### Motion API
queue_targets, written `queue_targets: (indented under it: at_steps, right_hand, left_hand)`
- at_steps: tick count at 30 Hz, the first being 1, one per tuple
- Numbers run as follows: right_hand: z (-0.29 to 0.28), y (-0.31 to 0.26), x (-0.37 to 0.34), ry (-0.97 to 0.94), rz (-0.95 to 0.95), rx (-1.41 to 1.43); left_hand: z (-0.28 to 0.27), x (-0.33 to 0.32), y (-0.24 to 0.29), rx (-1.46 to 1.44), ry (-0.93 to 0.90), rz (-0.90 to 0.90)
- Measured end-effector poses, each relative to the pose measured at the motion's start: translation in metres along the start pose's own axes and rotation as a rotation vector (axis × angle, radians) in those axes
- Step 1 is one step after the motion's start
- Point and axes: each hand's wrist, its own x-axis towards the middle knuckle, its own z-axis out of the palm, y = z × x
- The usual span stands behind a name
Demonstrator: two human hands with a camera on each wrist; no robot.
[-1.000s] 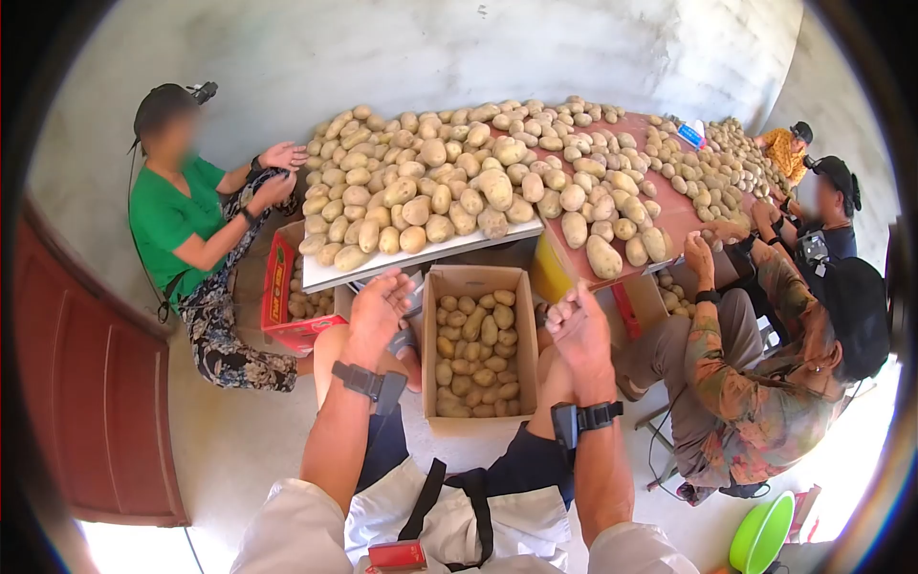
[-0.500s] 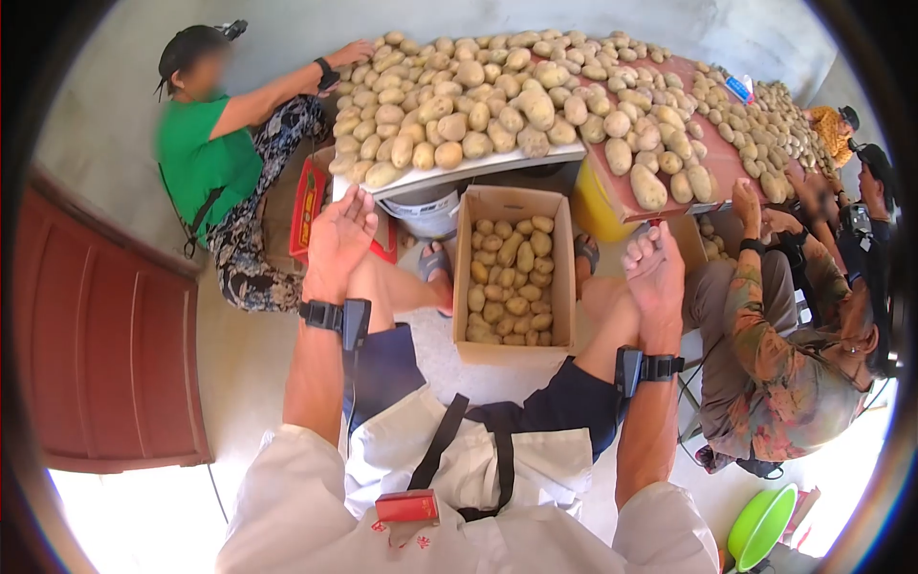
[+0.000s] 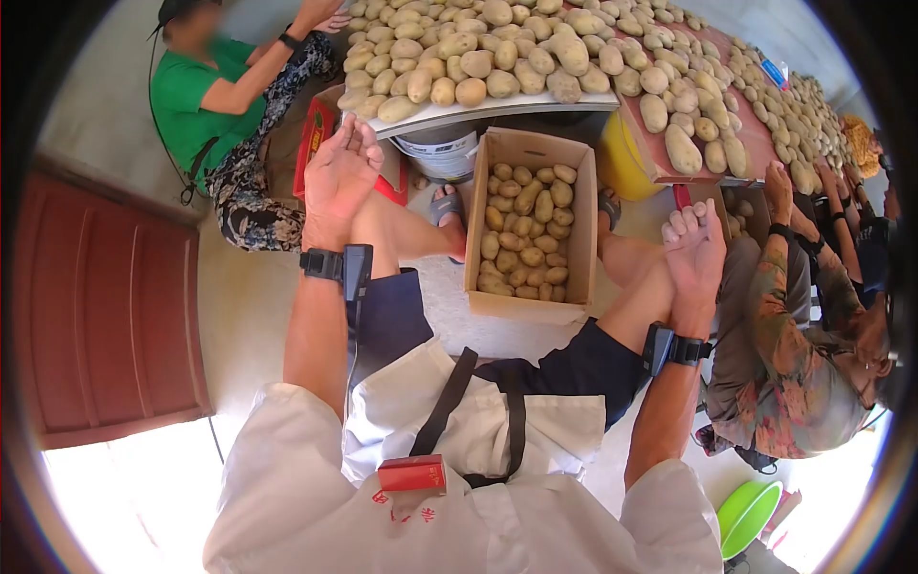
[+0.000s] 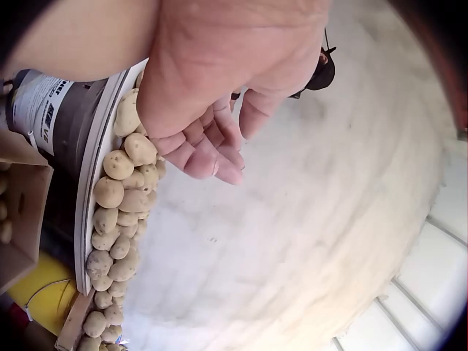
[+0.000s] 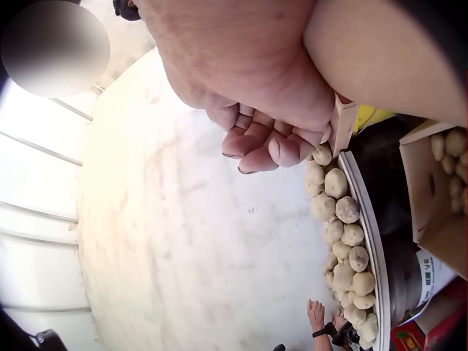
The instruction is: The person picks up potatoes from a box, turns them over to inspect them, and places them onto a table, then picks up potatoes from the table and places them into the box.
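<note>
My left hand (image 3: 342, 177) is raised palm up over my left knee, fingers loosely bent and nothing in them. On the other side, my right hand (image 3: 695, 251) is held up over the right knee, also without anything in it, its fingers relaxed and partly curled. Between my legs stands an open cardboard box (image 3: 532, 306) with many potatoes (image 3: 528, 230) inside. A large heap of potatoes (image 3: 475, 63) covers the tabletop (image 3: 507, 108) in front of me. In the left wrist view the bent fingers (image 4: 196, 157) overlap the edge of that heap.
A white bucket (image 3: 440, 153) and a yellow bucket (image 3: 626, 158) stand under the tables. A red carton (image 3: 314, 143) is at the left, beside a person in green (image 3: 196, 105). Close on my right sits a person in a patterned shirt (image 3: 775, 325). A green basin (image 3: 748, 517) lies behind.
The head view has tilted downward, so the tables and box sit higher in it. My hands have moved farther apart, still holding nothing. The person in green reached to the heap, then drew back.
</note>
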Motion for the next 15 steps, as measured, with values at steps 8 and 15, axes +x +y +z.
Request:
queue_targets:
  at_steps: [8, 15]
  right_hand:
    - [-0.003, -0.001, 0.002, -0.029, 0.011, -0.011]
    - [0.009, 0.004, 0.003, -0.012, 0.011, 0.002]
  left_hand:
    - [0.004, 0.0, -0.003, -0.017, -0.021, -0.024]
    - [0.007, 0.002, -0.007, -0.003, -0.013, -0.019]
